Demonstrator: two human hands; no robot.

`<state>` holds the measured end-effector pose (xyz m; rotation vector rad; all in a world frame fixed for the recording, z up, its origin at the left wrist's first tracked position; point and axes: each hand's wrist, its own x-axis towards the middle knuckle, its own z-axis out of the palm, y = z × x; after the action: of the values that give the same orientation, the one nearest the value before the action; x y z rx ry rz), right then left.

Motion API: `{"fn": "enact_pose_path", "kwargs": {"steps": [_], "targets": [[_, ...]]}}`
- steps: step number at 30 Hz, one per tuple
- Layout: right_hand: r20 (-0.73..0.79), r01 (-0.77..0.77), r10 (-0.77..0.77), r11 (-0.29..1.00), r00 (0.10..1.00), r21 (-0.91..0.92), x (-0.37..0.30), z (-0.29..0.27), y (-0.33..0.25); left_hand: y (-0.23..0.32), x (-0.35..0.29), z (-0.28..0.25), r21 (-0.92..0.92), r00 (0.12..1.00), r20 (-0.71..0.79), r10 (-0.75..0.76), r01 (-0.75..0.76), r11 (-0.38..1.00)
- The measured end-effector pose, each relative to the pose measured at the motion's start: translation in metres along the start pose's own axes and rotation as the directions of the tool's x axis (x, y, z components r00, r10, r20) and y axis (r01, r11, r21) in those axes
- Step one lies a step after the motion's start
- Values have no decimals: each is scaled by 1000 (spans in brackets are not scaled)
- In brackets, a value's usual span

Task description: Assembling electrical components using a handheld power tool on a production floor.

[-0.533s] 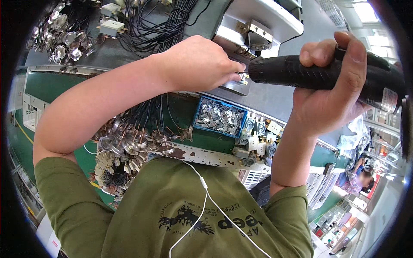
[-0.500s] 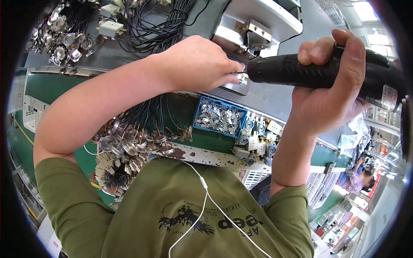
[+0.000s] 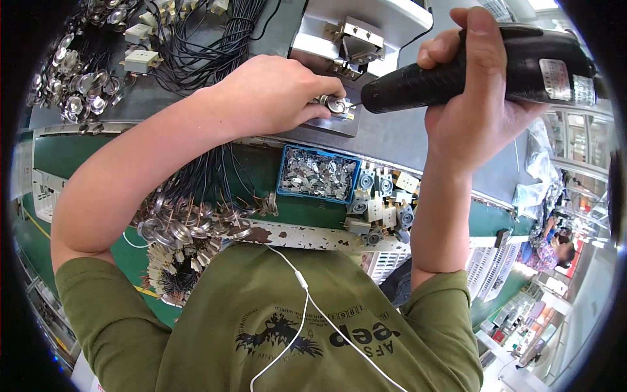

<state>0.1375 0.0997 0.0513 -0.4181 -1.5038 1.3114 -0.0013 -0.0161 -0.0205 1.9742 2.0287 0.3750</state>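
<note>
My left hand pinches a small round metal thermostat-like part between thumb and fingers. The part rests at a metal block on the bench, partly covered by my fingertips. My right hand is wrapped round a black electric screwdriver, held tilted with its nose down toward the left. Its thin bit points at the round part's right side; whether the two touch I cannot tell.
Behind the block stands a metal housing with a bracketed unit. A blue tray holds small metal pieces, with pale switch-like parts to its right. Black cable bundles and round metal parts lie at the left.
The screwdriver has tipped up at its rear, and its nose has drawn a little away from my left fingers. The round part shows more plainly now. The whole view has shifted slightly.
</note>
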Motion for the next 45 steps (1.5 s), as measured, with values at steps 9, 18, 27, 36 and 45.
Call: {"fn": "enact_pose_path", "kwargs": {"steps": [9, 18, 27, 36, 45], "targets": [[191, 12, -326, 531, 926, 847, 20, 15, 44, 1, 2, 0, 16, 999, 35, -2, 1, 1000], [191, 83, -66, 993, 979, -84, 2, 4, 8, -2, 2, -1, -2, 999, -12, 43, -43, 999], [372, 176, -167, 984, 913, 8, 7, 1, 16, -22, -1, 21, -73, 969, -150, 194, -207, 976], [284, 219, -205, 976, 937, -20, 1, -31, 4, 13, -4, 8, 254, 840, -270, 470, -409, 877], [111, 236, -241, 970, 964, 58, 32, -26, -39, 37, -24, 44, 210, 832, 119, 542, -554, 805]]}}
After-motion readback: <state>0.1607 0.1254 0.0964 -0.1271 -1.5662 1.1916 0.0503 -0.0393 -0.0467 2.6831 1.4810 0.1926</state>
